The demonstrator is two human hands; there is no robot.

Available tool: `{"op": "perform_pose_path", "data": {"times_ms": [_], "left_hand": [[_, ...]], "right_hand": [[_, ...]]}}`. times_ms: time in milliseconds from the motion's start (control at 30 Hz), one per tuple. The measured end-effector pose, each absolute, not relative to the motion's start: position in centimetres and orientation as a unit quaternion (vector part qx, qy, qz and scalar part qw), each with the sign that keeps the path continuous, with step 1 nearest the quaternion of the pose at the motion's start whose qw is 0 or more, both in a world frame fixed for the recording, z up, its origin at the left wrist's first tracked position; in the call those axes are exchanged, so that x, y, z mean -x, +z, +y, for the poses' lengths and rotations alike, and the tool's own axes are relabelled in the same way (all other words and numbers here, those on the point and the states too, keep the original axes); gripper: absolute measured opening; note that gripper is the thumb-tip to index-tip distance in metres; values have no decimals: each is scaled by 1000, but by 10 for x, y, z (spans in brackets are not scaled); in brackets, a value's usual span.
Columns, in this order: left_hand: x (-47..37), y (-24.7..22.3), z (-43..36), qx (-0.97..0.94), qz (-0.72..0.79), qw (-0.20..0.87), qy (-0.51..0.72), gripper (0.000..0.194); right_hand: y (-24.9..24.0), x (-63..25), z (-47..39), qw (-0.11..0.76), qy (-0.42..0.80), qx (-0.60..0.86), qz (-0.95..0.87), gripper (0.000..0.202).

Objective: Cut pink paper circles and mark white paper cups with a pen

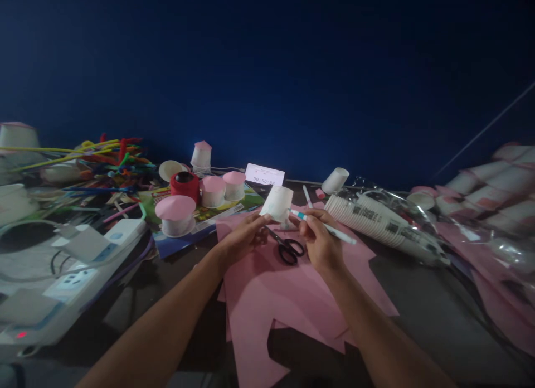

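My left hand [246, 232] is closed on a white paper cup [277, 203], which is held upside down with its narrow end up. In my right hand [321, 237] is a white marker [334, 232] with a teal band, its tip pointing left at the cup's side. Fingers of the right hand also come close to the cup's lower edge; whether they touch it I cannot tell. Black-handled scissors [289, 250] lie between my hands on cut sheets of pink paper [251, 299].
Pink-topped cups [175, 215] and a red roll [184, 187] stand left on a booklet. A power strip [79, 282] and colourful pipe cleaners [121, 159] lie farther left. Stacked paper cups [371, 221] in plastic lie right. A timer display [264, 174] stands at the back.
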State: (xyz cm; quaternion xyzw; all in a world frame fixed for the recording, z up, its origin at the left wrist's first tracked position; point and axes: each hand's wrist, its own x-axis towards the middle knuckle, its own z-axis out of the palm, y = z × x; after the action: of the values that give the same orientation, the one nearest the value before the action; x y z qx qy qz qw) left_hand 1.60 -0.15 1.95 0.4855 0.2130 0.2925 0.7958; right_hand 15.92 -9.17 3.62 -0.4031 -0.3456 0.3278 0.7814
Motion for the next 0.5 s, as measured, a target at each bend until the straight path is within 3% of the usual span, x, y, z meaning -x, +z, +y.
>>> {"op": "perform_pose_path", "data": {"times_ms": [500], "left_hand": [[-16,20,-1,-486,219,795,290,37]], "right_hand": [[33,-160,-92,769,313,425,-360,2]]}}
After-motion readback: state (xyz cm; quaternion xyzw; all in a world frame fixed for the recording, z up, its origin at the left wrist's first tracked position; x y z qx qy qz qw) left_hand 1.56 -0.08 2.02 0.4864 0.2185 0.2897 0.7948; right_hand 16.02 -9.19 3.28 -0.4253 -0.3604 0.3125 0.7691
